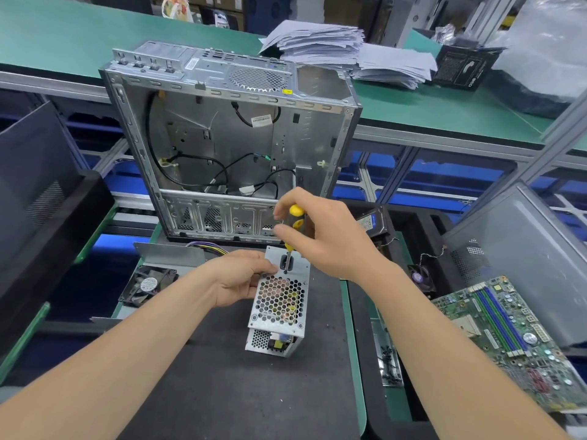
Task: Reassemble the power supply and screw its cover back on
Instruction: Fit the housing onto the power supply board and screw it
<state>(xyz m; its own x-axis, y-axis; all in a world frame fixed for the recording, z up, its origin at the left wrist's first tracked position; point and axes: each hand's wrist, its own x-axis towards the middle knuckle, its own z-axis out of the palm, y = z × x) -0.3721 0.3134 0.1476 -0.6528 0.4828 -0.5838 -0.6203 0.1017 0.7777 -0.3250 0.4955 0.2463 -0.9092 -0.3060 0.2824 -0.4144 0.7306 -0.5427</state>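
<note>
Steel-cased and stiff, the power supply (279,300) stands mid-mat, likely heavy enough to stay put; left hand (238,281) grips its left edge, right hand (320,236) grasps the screwdriver (292,236) at the cover.

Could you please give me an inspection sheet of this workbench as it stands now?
Surface: dark mat on a green-edged bench.
Job's things: power supply stands on end on the mat, with its grille cover towards the camera; screwdriver tip on the cover, just above the grille.
Clutter: loose fan at left; motherboard, hard drive and loose screws at right.
Grippers: left hand holds the power supply; right hand grips the screwdriver.
Cables: coloured wires behind the power supply; black cables inside the computer case.
Surroundings: computer case stands open behind; paper stack on the far bench.
</note>
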